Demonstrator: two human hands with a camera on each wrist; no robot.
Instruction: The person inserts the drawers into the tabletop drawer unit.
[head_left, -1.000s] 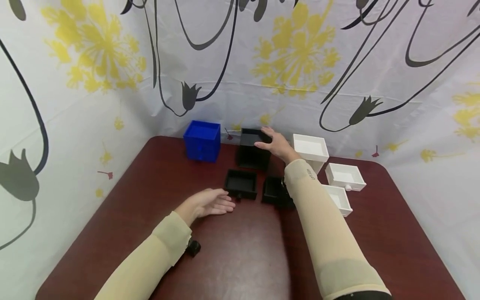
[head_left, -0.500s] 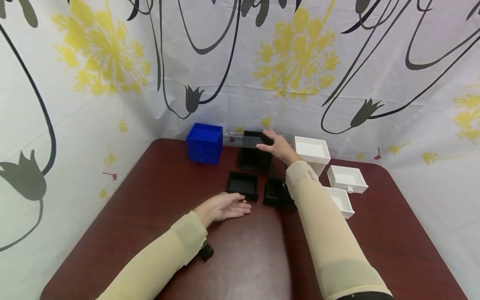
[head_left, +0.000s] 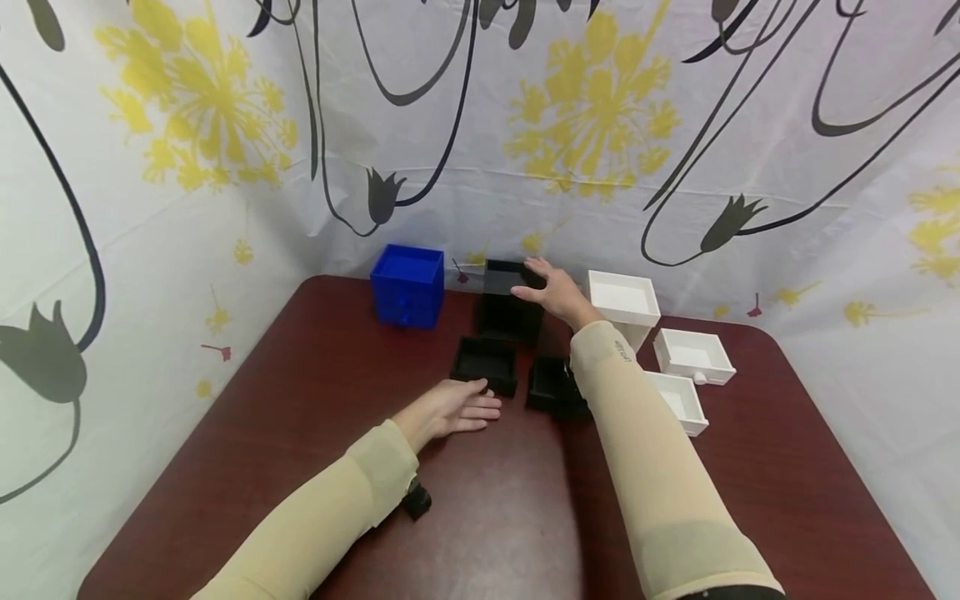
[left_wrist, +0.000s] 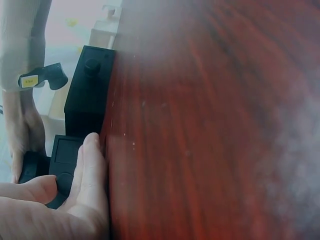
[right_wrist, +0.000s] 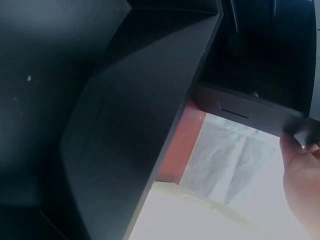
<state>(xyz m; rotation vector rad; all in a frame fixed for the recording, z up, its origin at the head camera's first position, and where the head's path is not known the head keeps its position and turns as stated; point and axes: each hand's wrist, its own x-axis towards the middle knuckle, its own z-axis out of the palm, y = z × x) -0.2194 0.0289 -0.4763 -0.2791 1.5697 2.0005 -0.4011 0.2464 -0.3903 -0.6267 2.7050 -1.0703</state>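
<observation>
In the head view, a black drawer point(head_left: 483, 360) lies in front of a black cabinet point(head_left: 504, 310) with an open tray top. My left hand point(head_left: 453, 408) is at the drawer's near side, fingers fairly straight. Seen from the left wrist, the thumb and fingers point(left_wrist: 90, 175) lie either side of the drawer's round knob point(left_wrist: 65, 183). My right hand point(head_left: 558, 293) holds the cabinet at its upper right, thumb and fingers spread over its edge. The right wrist view has the thumb point(right_wrist: 292, 150) against the cabinet wall point(right_wrist: 240, 107). A second black drawer point(head_left: 546, 383) is partly covered by the right forearm.
A blue drawer box point(head_left: 407, 287) stands at the back left. To the right are a white cabinet point(head_left: 621, 298) and two loose white drawers, one at the back point(head_left: 693, 357) and one nearer point(head_left: 682, 402). A printed cloth point(head_left: 465, 125) hangs behind the dark red table point(head_left: 337, 358).
My left hand has moved right along the drawer's near side. The drawer has shifted slightly toward the cabinet. My right hand keeps its place on the cabinet.
</observation>
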